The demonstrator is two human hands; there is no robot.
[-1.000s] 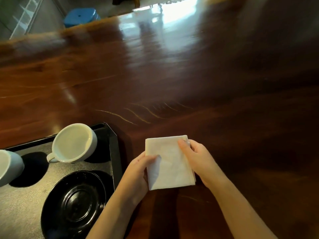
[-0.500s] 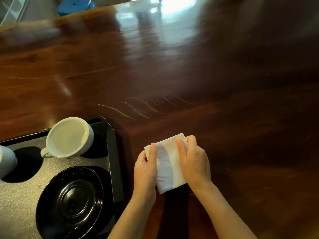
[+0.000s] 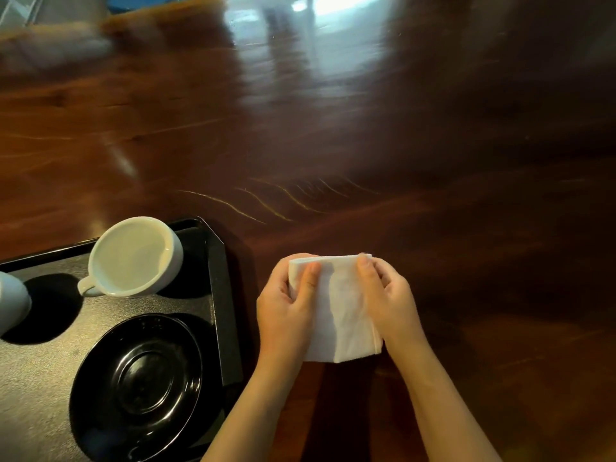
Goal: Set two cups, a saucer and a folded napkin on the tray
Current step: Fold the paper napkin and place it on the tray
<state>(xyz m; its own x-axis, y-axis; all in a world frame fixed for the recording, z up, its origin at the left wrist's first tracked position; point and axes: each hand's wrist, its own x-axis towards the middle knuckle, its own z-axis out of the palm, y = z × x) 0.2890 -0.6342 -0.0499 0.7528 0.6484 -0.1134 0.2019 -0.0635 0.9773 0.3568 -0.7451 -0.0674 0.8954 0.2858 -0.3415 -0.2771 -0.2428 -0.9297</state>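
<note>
A white folded napkin (image 3: pixel 340 311) is held over the dark wooden table, just right of the black tray (image 3: pixel 223 295). My left hand (image 3: pixel 286 311) grips its left edge with the thumb on top. On the opposite edge my right hand (image 3: pixel 390 301) grips it the same way. On the tray stand a white cup (image 3: pixel 133 258) with its handle toward the left, a second white cup (image 3: pixel 11 303) cut off by the left border, and a black saucer (image 3: pixel 140 385) near the front.
The glossy wooden table (image 3: pixel 433 161) stretches far and right, with pale scratches (image 3: pixel 266 201) beyond the napkin. A blue object (image 3: pixel 133 3) lies past the far table edge at top left.
The napkin was lifted off the table and folded narrower; both hands closed in on its side edges. The view shifted slightly, so the tray sits a little more to the left.
</note>
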